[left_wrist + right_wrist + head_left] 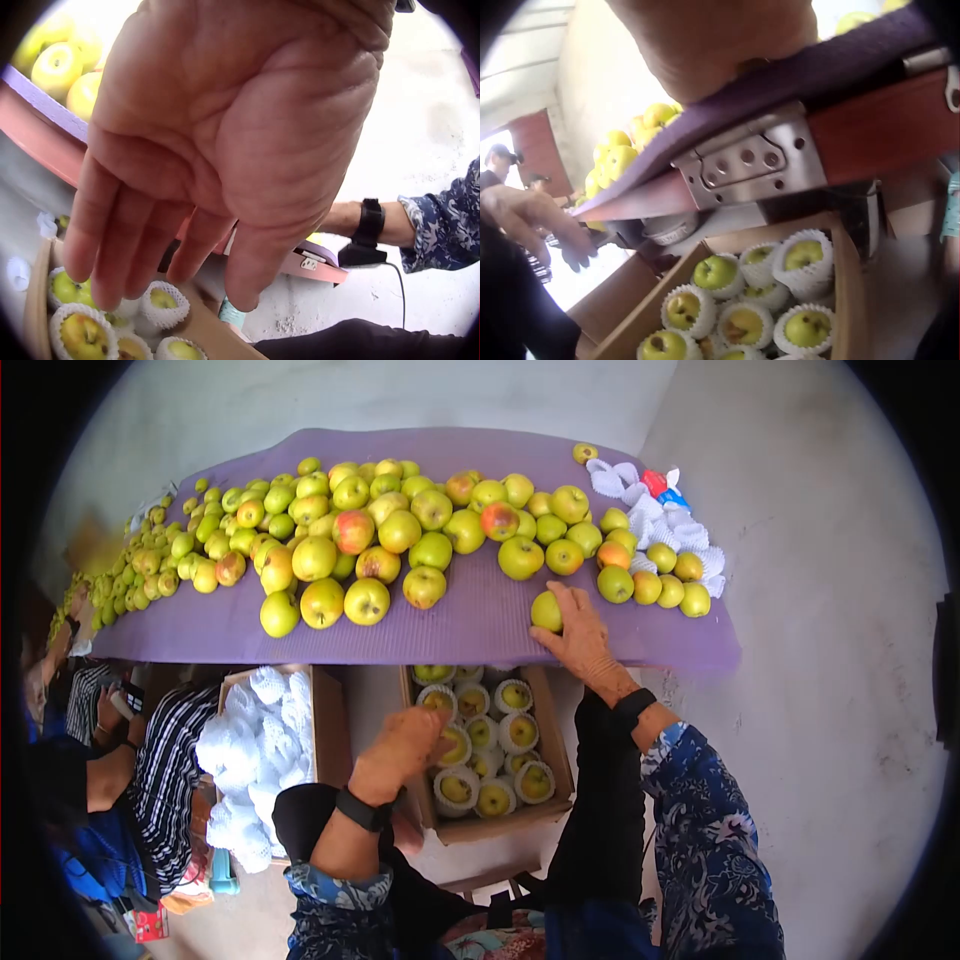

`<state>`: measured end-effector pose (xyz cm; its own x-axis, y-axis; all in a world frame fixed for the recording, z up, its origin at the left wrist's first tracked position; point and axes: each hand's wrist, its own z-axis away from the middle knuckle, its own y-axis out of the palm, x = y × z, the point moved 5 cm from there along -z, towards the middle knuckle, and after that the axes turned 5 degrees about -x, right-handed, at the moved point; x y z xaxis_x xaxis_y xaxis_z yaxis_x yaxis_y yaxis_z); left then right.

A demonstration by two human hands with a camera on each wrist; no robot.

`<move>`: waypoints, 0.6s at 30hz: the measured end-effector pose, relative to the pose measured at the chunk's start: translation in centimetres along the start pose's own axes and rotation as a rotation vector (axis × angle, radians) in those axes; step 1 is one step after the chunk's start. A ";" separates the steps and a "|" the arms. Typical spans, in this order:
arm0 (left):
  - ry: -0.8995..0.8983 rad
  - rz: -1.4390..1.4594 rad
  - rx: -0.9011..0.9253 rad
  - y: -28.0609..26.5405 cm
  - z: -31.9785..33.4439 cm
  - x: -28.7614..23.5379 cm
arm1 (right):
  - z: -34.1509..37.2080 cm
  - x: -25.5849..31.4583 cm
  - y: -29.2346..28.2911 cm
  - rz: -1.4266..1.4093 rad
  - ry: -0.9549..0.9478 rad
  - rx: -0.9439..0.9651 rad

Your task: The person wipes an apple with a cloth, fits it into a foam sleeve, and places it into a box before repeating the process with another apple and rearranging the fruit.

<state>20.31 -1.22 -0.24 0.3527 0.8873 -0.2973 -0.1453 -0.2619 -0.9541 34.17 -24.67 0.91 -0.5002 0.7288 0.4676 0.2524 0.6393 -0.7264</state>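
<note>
My right hand (582, 638) is at the front edge of the purple-covered table, its thumb and fingers around a yellow-green apple (546, 612). In the right wrist view that apple is hidden, and only the heel of the hand shows above the table edge. My left hand (400, 750) hovers over the left side of a cardboard box (560, 760) below the table. Its fingers (135, 247) hang loosely extended with nothing in them, as the left wrist view shows. Inside the box lie several apples (495, 797) in white foam nets.
A big heap of apples (400, 530) covers the purple mat (470, 635). Loose foam nets (680, 530) lie at its right end. Another box with white foam nets (260, 730) stands to the left. Beside it sits another person in striped clothing (180, 770).
</note>
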 end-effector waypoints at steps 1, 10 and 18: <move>-0.024 -0.013 -0.031 -0.5 0.2 0.5 | 0.3 -0.5 0.2 -0.040 0.025 -0.048; -0.102 -0.002 -0.117 -3.4 3.0 0.6 | 1.0 -2.9 0.4 -0.336 0.358 -0.319; 0.045 -0.102 -0.338 -3.9 4.1 -7.4 | 0.6 -2.1 0.7 -0.254 0.244 -0.319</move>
<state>14.53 -5.20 5.79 0.3908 0.8998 -0.1942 0.2045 -0.2906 -0.9348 34.91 -25.96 -0.86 -0.3791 0.5518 0.7428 0.4082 0.8201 -0.4010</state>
